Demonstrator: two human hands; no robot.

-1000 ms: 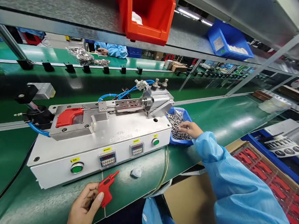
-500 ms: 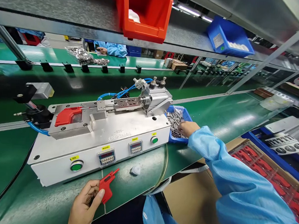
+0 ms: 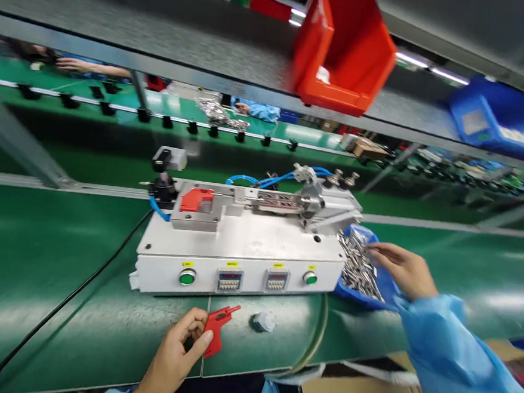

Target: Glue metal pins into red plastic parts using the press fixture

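Observation:
My left hand [image 3: 177,352] grips a red pistol-shaped plastic part [image 3: 216,332] between thumb and fingers, its thin tip pointing up and right. My right hand [image 3: 403,271] is over a blue bin [image 3: 387,286], fingertips pinched together above small metal pins [image 3: 358,268]. Whatever those fingertips hold is too small to make out. Between my hands stands a white bench machine [image 3: 241,243] with green buttons and small counters. Another red part [image 3: 196,200] lies in the metal nest at the machine's left end.
A small translucent cap-like piece [image 3: 264,321] lies in front of the machine. Overhead, a shelf carries an orange-red bin [image 3: 343,58] and a blue bin [image 3: 503,120]. A black cable [image 3: 71,294] runs across the green bench at left. Co-workers' hands show at the far bench.
My right hand has lifted from among the pins to above the bin. My left hand keeps its hold on the red part. The view has swung left, shifting the scene rightward.

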